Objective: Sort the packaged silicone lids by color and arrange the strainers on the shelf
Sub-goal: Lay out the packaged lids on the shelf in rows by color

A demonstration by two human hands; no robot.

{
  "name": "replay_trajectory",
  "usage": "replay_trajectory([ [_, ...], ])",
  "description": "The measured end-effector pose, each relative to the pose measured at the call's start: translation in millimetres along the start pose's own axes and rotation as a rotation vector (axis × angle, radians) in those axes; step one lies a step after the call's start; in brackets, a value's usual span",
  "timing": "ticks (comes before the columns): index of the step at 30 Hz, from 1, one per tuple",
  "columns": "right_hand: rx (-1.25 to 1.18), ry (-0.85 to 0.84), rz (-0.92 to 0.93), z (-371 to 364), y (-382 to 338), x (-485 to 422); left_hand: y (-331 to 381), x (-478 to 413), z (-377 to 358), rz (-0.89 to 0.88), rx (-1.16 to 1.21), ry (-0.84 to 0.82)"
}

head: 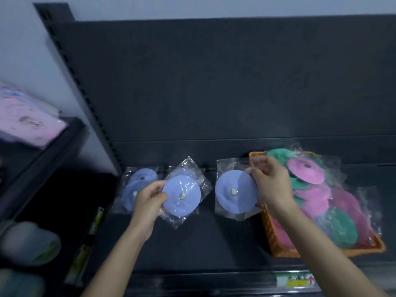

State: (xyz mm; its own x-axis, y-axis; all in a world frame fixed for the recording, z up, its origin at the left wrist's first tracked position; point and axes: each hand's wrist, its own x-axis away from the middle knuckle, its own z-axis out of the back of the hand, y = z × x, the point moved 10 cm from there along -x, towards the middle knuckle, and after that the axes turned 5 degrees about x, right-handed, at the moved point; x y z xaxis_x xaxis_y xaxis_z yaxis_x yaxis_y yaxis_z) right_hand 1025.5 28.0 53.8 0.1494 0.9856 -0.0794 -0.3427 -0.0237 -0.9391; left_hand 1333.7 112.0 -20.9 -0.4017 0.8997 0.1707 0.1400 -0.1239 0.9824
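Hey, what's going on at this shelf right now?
A person is sorting bagged silicone lids by color on a dark shelf. The left hand grips the first blue lid beside a small blue pile at the shelf's left end. The right hand pinches the bag of a second blue lid next to the orange basket, which holds mixed pink lids and green lids.

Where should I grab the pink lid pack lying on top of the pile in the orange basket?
Probably pinch the pink lid pack by its bag's loose clear edge, fingers coming from above. It lies topmost and tilted in the orange basket; the disc is wide and flat, so the film margin is easier to hold. The right hand holds a blue lid pack now.
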Motion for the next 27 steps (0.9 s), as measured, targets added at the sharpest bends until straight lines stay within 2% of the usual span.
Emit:
replay_trajectory([
  [4, -0.045, -0.097, -0.212, -51.9, 44.3, 13.2, -6.9, 3.1, 59.4, 0.036, -0.071, 0.127],
  [8, -0.427, -0.210, -0.508, -103.1, 75.4, 36.9, -10.7, 1.0, 105.8, 0.038, -0.121, 0.197],
  [11, -0.601, -0.285, -0.621, -133.7, 84.9, 54.5, -14.6, -5.8, 128.8, 0.032, -0.169, 0.209],
  [15, -0.617, -0.266, -0.747, -155.1, 104.8, 74.0, -16.7, -17.1, 142.1, 0.010, -0.235, 0.202],
  [19, -0.622, -0.179, -0.839, -163.7, 120.9, 88.9, -20.7, -30.2, 141.7, 0.016, -0.249, 0.149],
  [21, -0.614, -0.162, -0.835, -162.6, 125.1, 93.3, -26.7, -34.1, 140.0, 0.059, -0.224, 0.100],
  [23, -0.525, -0.190, -0.750, -158.3, 125.4, 91.9, -32.6, -35.4, 138.0, 0.093, -0.198, 0.056],
  [27, -0.030, -0.215, -0.466, -138.9, 115.6, 84.6, -35.6, -38.8, 149.8, 0.047, -0.364, 0.121],
])
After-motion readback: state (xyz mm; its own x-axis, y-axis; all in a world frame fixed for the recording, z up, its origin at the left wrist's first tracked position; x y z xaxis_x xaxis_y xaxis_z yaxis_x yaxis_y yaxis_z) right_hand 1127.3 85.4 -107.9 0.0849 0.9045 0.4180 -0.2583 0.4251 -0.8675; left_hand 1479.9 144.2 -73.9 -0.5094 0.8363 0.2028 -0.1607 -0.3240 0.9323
